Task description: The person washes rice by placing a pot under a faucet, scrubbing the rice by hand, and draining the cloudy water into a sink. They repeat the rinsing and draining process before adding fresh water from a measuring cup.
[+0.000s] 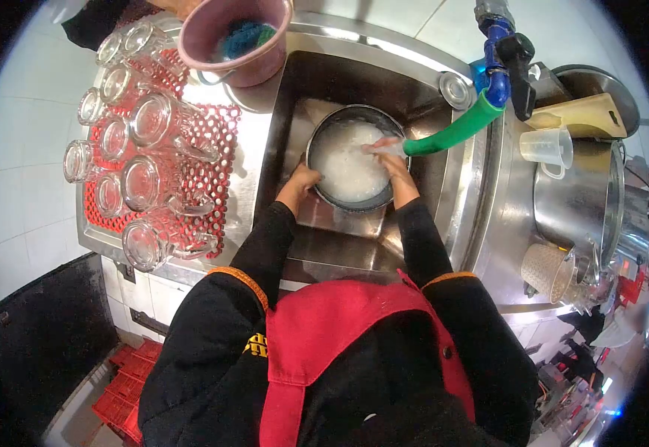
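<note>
A dark round pot (321,134) stands in the metal sink, filled with cloudy whitish water (350,167); what lies under the surface is hard to make out. My left hand (302,182) grips the pot's left rim, thumb on the inside. On the opposite rim, my right hand (399,170) is closed around the edge. A green hose (451,132) comes down from a blue tap (497,71), and its pale end reaches over the pot right by my right fingers.
Several upturned glass mugs (145,182) stand on a red perforated mat (216,149) at left. A pink bucket (261,65) with scrubbers sits behind them. Along the right counter are a measuring jug (548,147), a large metal pot (574,197) and a woven-looking beige container (544,270).
</note>
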Motion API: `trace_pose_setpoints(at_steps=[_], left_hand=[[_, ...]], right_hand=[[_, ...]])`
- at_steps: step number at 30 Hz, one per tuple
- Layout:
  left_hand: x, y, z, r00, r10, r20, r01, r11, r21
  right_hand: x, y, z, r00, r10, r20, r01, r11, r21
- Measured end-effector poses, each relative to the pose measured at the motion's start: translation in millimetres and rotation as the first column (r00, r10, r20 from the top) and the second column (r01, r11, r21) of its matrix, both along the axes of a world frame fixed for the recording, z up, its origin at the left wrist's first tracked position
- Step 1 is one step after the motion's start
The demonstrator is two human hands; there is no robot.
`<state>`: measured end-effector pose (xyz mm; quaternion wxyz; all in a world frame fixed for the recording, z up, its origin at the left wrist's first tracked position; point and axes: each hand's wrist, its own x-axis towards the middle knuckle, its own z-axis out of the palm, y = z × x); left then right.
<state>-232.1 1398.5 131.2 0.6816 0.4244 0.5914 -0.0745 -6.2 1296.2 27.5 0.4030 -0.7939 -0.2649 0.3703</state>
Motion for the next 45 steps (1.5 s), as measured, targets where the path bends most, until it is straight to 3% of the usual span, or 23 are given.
trace_pose_setpoints(at_steps=[1,2,3,4,5,7,8,10,14,16,17,19,22,24,25,30,32,34,35,38,39,44,45], left_hand=[[-1,1,2,0.999,-0.043,-0.026,0.041,0.996,-0.077],[-2,0,-4,0.999,-0.044,-0.027,0.042,0.996,-0.075],[-3,-2,-17,0.999,-0.018,0.032,0.021,0.997,-0.072],[-3,-3,-24,0.996,0.006,0.092,0.000,0.998,-0.068],[-1,-4,-17,0.995,0.005,0.096,0.001,0.998,-0.066],[2,-6,3,0.999,0.045,-0.003,-0.045,0.999,0.018],[1,-6,-13,0.999,0.046,-0.001,-0.046,0.999,0.023],[-2,-5,-61,0.993,-0.006,-0.115,0.038,0.959,0.282],[-10,-1,-24,0.985,-0.075,-0.158,0.112,0.964,0.240],[-15,-2,-12,0.960,-0.021,-0.278,0.147,0.884,0.443],[-19,-3,0,0.961,-0.021,-0.277,0.150,0.880,0.451],[-25,-2,25,0.941,-0.125,-0.314,0.290,0.777,0.559],[-33,-3,47,0.910,-0.171,-0.377,0.368,0.752,0.546],[-40,-10,70,0.924,-0.154,-0.351,0.357,0.676,0.644],[-42,-13,83,0.941,-0.121,-0.316,0.315,0.650,0.691],[-53,-26,138,0.979,-0.053,-0.198,0.198,0.480,0.854],[-60,-35,169,0.989,-0.047,-0.141,0.147,0.427,0.892],[-66,-44,202,0.994,-0.055,-0.094,0.108,0.401,0.910],[-70,-47,214,0.989,-0.040,-0.142,0.147,0.373,0.916],[-86,-49,224,0.997,-0.053,-0.060,0.071,0.242,0.968],[-88,-56,238,0.991,-0.071,0.115,-0.088,0.305,0.948],[-112,-82,285,0.993,-0.078,0.092,-0.068,0.268,0.961],[-119,-84,287,0.995,-0.071,0.074,-0.053,0.257,0.965]], right_hand=[[11,-4,-15,0.935,0.028,0.354,-0.095,0.980,0.174],[7,1,11,0.935,0.027,0.354,-0.095,0.980,0.176],[-2,7,63,0.707,-0.095,0.701,0.013,0.993,0.121],[-7,11,96,0.342,-0.155,0.927,0.134,0.984,0.115],[-3,9,93,0.338,-0.157,0.928,0.135,0.984,0.118],[8,5,86,0.777,0.006,0.629,0.148,0.970,-0.192],[10,6,92,0.776,0.003,0.630,0.148,0.971,-0.187],[13,5,109,0.936,0.048,0.349,0.085,0.931,-0.355],[12,-5,93,0.852,0.047,0.522,0.092,0.967,-0.238],[2,-10,108,0.864,0.072,0.498,0.096,0.948,-0.304],[-6,-10,130,0.874,0.057,0.482,0.131,0.928,-0.347],[-6,-14,139,0.859,0.095,0.504,0.115,0.922,-0.370],[-14,-27,173,0.830,0.155,0.536,0.071,0.924,-0.376],[-19,-33,200,0.816,0.173,0.552,0.053,0.927,-0.370],[-16,-37,197,0.764,0.141,0.629,0.061,0.956,-0.288],[-19,-52,239,0.753,0.055,0.656,0.035,0.992,-0.123],[-23,-59,266,0.844,-0.014,0.536,-0.044,0.994,0.095],[-36,-64,300,0.839,-0.030,0.543,-0.031,0.994,0.101],[-37,-66,306,0.849,-0.029,0.527,-0.031,0.994,0.105],[-40,-71,307,0.889,-0.033,0.457,-0.032,0.990,0.135],[-42,-72,305,0.898,-0.058,0.435,-0.023,0.984,0.179],[-56,-82,304,0.925,0.017,0.380,-0.147,0.937,0.316],[-64,-84,307,0.968,0.020,0.250,-0.101,0.943,0.316]])
